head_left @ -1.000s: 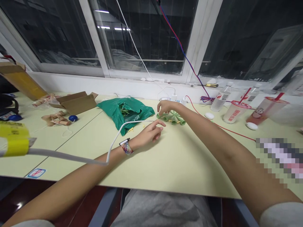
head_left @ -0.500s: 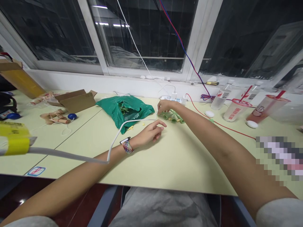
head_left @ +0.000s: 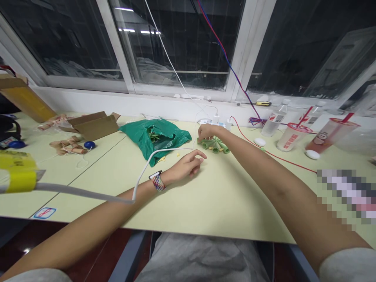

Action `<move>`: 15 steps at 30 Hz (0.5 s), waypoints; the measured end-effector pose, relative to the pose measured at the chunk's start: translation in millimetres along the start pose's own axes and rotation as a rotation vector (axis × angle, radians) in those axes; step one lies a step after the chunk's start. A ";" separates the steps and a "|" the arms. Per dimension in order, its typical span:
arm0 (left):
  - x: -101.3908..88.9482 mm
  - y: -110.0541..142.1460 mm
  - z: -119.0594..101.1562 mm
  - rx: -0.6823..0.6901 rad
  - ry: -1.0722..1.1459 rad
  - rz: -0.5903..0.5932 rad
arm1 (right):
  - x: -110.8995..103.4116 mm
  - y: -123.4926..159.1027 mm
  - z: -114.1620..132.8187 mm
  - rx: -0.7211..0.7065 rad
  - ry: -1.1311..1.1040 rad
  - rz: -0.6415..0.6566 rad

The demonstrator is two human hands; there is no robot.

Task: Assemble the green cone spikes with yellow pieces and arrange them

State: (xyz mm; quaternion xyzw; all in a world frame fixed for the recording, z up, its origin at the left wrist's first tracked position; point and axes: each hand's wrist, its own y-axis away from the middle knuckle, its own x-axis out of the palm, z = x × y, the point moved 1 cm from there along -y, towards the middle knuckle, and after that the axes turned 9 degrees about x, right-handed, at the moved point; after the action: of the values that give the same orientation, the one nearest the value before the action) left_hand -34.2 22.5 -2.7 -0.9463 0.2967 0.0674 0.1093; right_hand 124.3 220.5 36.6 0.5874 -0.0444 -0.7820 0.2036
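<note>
A light green wheel of tubes (head_left: 216, 145) lies on the table, its tubes spreading outward from a centre with round open ends. My right hand (head_left: 207, 132) reaches over its left side, fingers curled down and closed on one of the tubes; the fingertips are partly hidden. My left hand (head_left: 189, 164) rests on the tabletop just nearer to me, fingers loosely bent and apart, holding nothing. Small yellow pegs (head_left: 161, 159) lie by a green plastic bag (head_left: 138, 135). More green pieces (head_left: 153, 135) show through the bag's opening.
A white cable (head_left: 138, 180) crosses above my left forearm. Left are a cardboard box (head_left: 95, 125), wooden toys (head_left: 66, 145) and a blue ball (head_left: 89, 145). Right stand a water bottle (head_left: 275, 119) and drink cups (head_left: 293, 137), near a white oval object (head_left: 259, 141) and red wire (head_left: 289, 163).
My right hand has shifted slightly right, and its fingers have drawn in closer over the left side of the green wheel. My left hand stays in place.
</note>
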 end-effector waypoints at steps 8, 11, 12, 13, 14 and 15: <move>-0.3 0.0 -0.1 -0.005 -0.020 0.000 | -0.4 0.4 -2.3 0.019 0.023 -0.018; -0.7 -0.1 0.0 -0.004 -0.027 0.006 | -1.3 2.7 -2.4 0.025 0.027 -0.023; -0.8 -0.1 0.1 -0.003 -0.028 0.009 | -1.6 3.8 -2.4 0.027 0.027 -0.023; -0.8 0.0 0.3 -0.003 -0.028 0.011 | -1.9 4.9 -2.3 0.029 0.027 -0.023; -0.9 0.1 0.5 -0.002 -0.027 0.012 | -2.1 6.1 -2.1 0.030 0.027 -0.024; -0.9 0.1 0.6 -0.001 -0.026 0.014 | -2.2 7.1 -1.9 0.031 0.028 -0.025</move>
State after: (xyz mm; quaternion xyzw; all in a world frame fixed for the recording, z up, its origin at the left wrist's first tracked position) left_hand -35.0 23.1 -3.1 -0.9433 0.3016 0.0807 0.1124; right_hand 128.5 215.1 40.1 0.6017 -0.0465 -0.7755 0.1855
